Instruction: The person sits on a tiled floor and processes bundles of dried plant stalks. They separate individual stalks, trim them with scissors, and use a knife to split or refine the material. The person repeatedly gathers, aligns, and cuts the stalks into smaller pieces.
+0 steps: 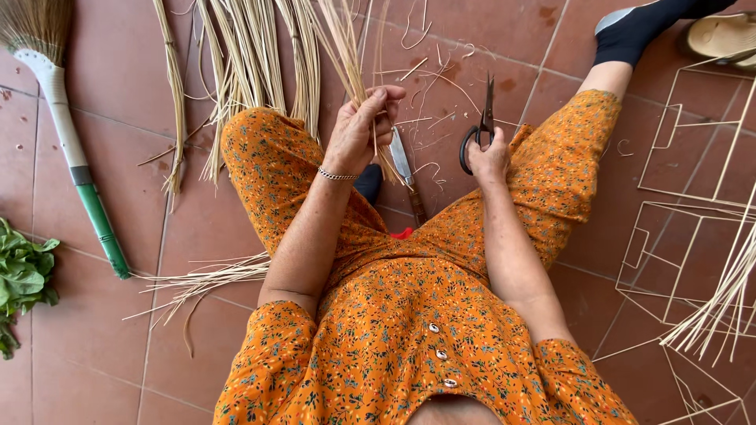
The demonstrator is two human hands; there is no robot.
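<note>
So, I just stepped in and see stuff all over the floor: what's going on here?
A person in an orange floral outfit sits on the tiled floor. The left hand pinches a few thin cane strips; the right hand holds black scissors, blades up. A knife lies between the legs, a broom and wire frames to the sides.

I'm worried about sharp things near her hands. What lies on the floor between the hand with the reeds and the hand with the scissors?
In the head view, a knife lies on the tiles between the left hand and the right hand, with thin reed scraps around it.
</note>
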